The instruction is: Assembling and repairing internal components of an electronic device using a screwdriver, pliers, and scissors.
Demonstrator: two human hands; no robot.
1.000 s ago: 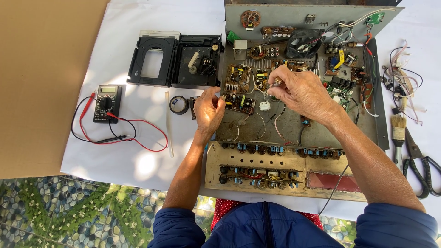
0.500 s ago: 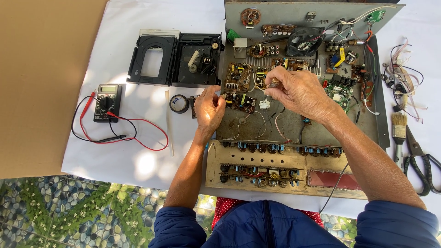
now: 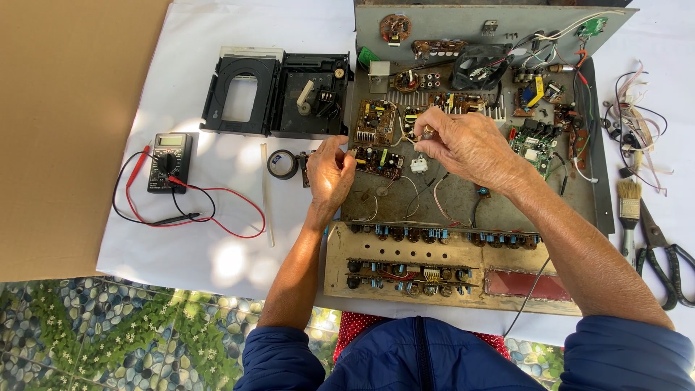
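An opened grey metal chassis [image 3: 463, 192] full of small circuit boards and wires lies on a white sheet. My left hand [image 3: 329, 174] rests at the chassis's left edge, fingers pinched together beside a small green board [image 3: 378, 161]. My right hand [image 3: 470, 145] hovers over the middle of the chassis, its fingertips pinching a small metal part [image 3: 427, 132] near a green board with a transformer [image 3: 375, 122]. What the left fingers hold is too small to tell.
A black multimeter [image 3: 168, 161] with red and black leads lies at the left. A roll of black tape [image 3: 282, 164], an opened black disc drive [image 3: 279, 93], a brush [image 3: 628, 210], scissors [image 3: 666, 253], loose wires [image 3: 633, 123] and brown cardboard [image 3: 65, 130] surround the chassis.
My right hand has shifted slightly left and up over the boards. My left hand stays at the chassis's left edge, fingers pinched a little tighter.
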